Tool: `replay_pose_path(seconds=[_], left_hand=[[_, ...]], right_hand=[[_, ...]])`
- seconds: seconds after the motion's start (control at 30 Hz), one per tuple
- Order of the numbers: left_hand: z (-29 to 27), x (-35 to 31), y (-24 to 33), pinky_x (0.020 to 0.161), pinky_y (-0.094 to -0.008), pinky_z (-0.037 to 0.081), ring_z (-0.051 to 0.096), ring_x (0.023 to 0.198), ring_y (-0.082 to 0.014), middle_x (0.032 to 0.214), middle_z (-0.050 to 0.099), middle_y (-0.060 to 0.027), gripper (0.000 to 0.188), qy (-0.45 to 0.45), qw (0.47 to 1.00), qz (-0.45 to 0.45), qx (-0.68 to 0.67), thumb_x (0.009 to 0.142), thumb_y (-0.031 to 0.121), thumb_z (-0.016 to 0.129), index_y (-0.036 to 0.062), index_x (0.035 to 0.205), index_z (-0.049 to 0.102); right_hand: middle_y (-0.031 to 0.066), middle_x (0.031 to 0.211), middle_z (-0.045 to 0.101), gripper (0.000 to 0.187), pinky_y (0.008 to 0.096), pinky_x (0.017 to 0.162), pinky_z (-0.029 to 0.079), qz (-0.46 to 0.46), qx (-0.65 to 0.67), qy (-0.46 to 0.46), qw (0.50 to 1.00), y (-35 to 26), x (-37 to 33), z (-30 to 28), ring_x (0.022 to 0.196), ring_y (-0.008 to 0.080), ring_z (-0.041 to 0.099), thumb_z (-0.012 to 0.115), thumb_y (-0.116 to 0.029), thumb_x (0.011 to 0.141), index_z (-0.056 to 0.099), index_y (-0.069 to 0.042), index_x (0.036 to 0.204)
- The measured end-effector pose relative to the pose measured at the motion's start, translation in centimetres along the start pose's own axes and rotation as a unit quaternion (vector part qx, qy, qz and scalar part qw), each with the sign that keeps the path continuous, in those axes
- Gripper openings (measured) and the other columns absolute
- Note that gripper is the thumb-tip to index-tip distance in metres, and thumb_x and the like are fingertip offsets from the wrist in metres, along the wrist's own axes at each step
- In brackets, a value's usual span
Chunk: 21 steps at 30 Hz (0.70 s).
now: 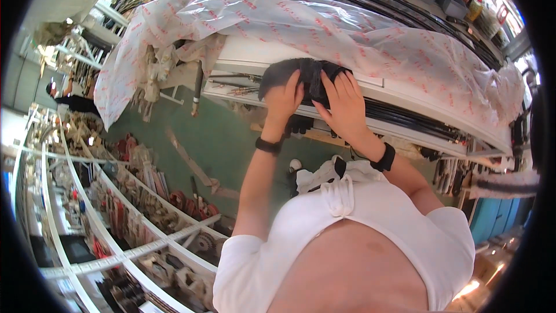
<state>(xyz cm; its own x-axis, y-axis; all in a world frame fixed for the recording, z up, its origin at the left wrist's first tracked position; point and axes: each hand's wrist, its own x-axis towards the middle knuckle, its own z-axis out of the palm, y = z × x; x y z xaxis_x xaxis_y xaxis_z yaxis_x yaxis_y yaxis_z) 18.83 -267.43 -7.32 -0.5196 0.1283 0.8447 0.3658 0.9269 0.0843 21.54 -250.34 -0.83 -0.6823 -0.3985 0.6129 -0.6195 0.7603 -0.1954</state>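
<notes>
A soft black bundle (280, 71), perhaps fabric or mesh, lies across the front of a white shelf (243, 52). My left hand (282, 103) grips its left part, with the fingers pointing up over it. On the right part lies my right hand (347, 104), its fingers curled over the top and the thumb along the near side. The undersides of both grips are hidden. Beneath the bundle, the shelf's lower level holds long black rods or hoses (405, 117) and thin metal-ended pieces (237, 88). Each wrist wears a black band.
A clear plastic sheet with red print (278, 14) drapes over the shelf. Beyond it run long black hoses (370, 3). White racks (124, 258) full of metal parts stand at the left above a green floor (153, 139). Another person (78, 101) is at the far left.
</notes>
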Motion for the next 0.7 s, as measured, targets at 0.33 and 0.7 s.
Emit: replay_pose_path(seconds=[0.33, 0.7], left_hand=[[-2.2, 4.8, -8.2, 0.059, -0.0398, 0.045, 0.054, 0.069, -0.0289, 0.071, 0.055, -0.0099, 0.031, -0.05, 0.992, -0.112, 0.009, 0.084, 0.023, 0.054, 0.0162, 0.115, 0.056], [-3.7, 5.4, -9.2, 0.065, -0.042, 0.042, 0.052, 0.075, -0.0335, 0.077, 0.057, -0.0146, 0.027, -0.027, 0.993, -0.093, -0.07, 0.09, 0.021, 0.045, 0.0097, 0.112, 0.057]], right_hand=[[0.0235, 0.105, 0.053, 0.075, 0.0395, 0.094, 0.036, 0.05, -0.019, -0.006, 0.999, -5.4, 9.0, 6.2, 0.103, 0.0355, 0.049, 0.059, -0.052, 0.073, 0.046, 0.007, 0.117], [0.0216, 0.107, 0.054, 0.073, 0.038, 0.096, 0.035, -0.001, 0.004, 0.037, 0.999, -6.0, 10.8, 8.1, 0.106, 0.033, 0.05, 0.055, -0.056, 0.075, 0.05, 0.006, 0.113]])
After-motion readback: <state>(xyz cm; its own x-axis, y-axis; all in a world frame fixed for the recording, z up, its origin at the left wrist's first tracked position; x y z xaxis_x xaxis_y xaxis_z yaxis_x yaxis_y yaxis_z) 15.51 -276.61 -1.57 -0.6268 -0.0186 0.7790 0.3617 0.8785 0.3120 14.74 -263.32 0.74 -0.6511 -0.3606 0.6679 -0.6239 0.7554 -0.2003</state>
